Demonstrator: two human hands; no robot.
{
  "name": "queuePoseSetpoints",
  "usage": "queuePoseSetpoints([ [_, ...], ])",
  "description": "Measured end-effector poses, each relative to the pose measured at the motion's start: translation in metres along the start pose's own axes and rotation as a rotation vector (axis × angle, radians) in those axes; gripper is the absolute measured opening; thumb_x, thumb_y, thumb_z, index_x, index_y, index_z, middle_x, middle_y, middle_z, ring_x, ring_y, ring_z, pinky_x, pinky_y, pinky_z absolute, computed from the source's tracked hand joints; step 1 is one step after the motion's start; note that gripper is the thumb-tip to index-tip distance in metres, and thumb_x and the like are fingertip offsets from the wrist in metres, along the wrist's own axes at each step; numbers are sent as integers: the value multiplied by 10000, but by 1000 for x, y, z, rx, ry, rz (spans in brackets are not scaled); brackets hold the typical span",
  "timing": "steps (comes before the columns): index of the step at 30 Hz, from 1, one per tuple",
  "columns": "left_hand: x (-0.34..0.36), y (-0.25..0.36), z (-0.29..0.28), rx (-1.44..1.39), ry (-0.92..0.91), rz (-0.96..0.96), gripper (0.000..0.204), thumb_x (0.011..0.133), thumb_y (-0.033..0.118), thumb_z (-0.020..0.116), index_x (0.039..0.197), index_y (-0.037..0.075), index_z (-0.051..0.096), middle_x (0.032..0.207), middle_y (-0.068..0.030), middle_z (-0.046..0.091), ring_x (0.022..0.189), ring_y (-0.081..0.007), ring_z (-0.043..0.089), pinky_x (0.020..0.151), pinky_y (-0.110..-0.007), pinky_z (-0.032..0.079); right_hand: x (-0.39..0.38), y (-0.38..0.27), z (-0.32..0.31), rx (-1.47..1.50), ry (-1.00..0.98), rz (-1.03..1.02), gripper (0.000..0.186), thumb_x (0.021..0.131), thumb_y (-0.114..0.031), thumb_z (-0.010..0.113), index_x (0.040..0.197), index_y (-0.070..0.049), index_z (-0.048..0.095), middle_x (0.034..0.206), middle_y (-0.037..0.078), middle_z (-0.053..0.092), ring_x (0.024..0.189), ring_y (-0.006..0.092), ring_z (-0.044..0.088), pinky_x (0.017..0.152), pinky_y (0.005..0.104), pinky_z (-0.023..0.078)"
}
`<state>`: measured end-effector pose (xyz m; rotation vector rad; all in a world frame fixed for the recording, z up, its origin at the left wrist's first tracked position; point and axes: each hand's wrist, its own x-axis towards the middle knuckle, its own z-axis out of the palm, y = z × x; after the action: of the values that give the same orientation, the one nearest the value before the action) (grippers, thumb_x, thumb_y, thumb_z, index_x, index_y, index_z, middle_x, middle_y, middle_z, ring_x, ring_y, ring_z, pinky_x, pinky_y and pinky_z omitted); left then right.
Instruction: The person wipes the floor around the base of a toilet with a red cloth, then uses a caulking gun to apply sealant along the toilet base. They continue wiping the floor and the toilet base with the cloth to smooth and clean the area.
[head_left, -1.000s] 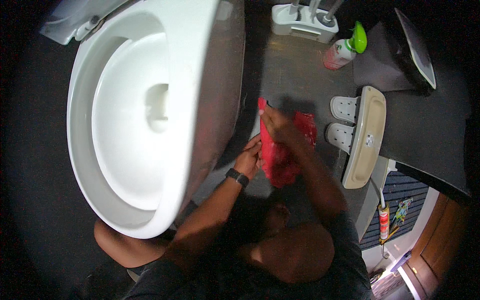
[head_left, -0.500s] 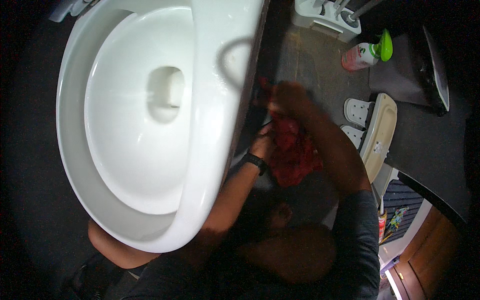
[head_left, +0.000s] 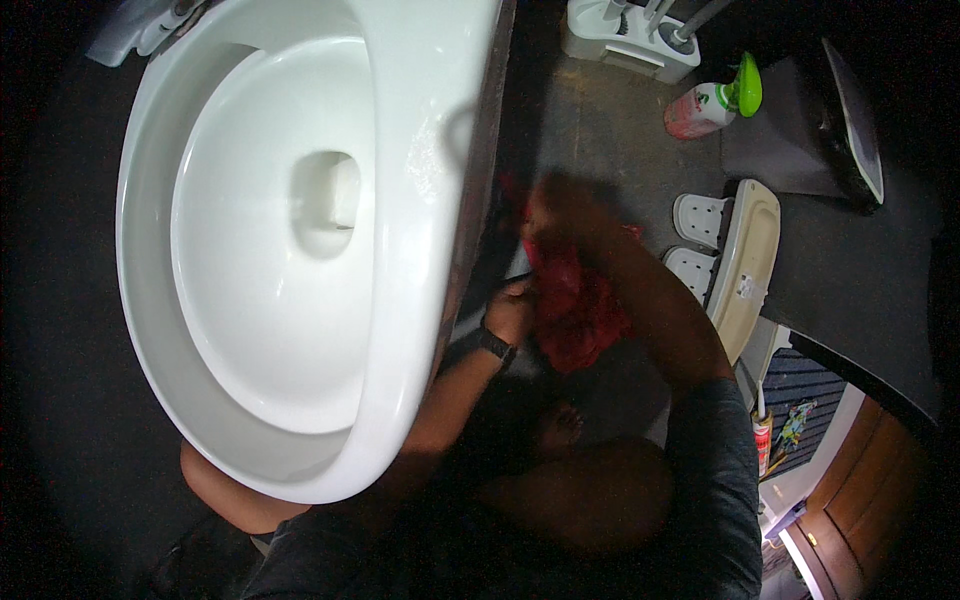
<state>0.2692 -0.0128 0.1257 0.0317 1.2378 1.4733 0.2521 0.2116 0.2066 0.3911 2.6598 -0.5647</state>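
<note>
A red cloth [head_left: 582, 320] hangs bunched from my right hand [head_left: 560, 215], which is closed on it beside the right side of the white toilet bowl [head_left: 405, 300]. Shadow and blur hide most of the right fingers. My left hand [head_left: 510, 308], with a black wristband [head_left: 496, 345] at its wrist, is just nearer to me, between the bowl and the cloth. Its fingers are curled, and what they hold, if anything, is too dark to make out. The toilet lies open, with its inner bowl in full view.
A white brush holder [head_left: 630, 45] stands at the far right, with a spray bottle [head_left: 700, 110] with a green head and a dark bin [head_left: 790, 135] nearby. A cream toilet lid [head_left: 750, 270] with a white hinged seat part [head_left: 700, 220] lies at the right.
My left hand has drawn slightly toward me, away from the right hand. The right hand and red cloth have shifted a little left, and the whole view has shifted slightly too.
</note>
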Motion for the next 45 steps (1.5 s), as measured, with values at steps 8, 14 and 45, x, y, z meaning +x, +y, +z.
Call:
queuePoseSetpoints([
  [8,1,-47,-23,250,97,46,327,928,44,510,1202,-47,663,1105,-133,705,906,-227,677,789,-336,563,-7,-7,20,-53,-15,37,454,851,-423,665,1072,-31,722,1054,260,705,999,402,689,911,500,540],
  [14,-1,-77,-56,189,-134,156,304,970,263,567,1093,12,686,970,-90,715,828,-248,677,696,-333,564,-14,-8,35,-6,-14,-77,474,894,-489,610,1177,-124,712,1122,251,689,1036,432,667,917,511,531],
  [45,-37,31,13,400,173,-175,335,959,57,519,1253,45,677,1092,-77,714,761,-192,661,663,-316,527,42,11,80,1394,190,160,364,1016,-292,494,1137,3,670,986,149,712,865,246,660,807,405,522],
])
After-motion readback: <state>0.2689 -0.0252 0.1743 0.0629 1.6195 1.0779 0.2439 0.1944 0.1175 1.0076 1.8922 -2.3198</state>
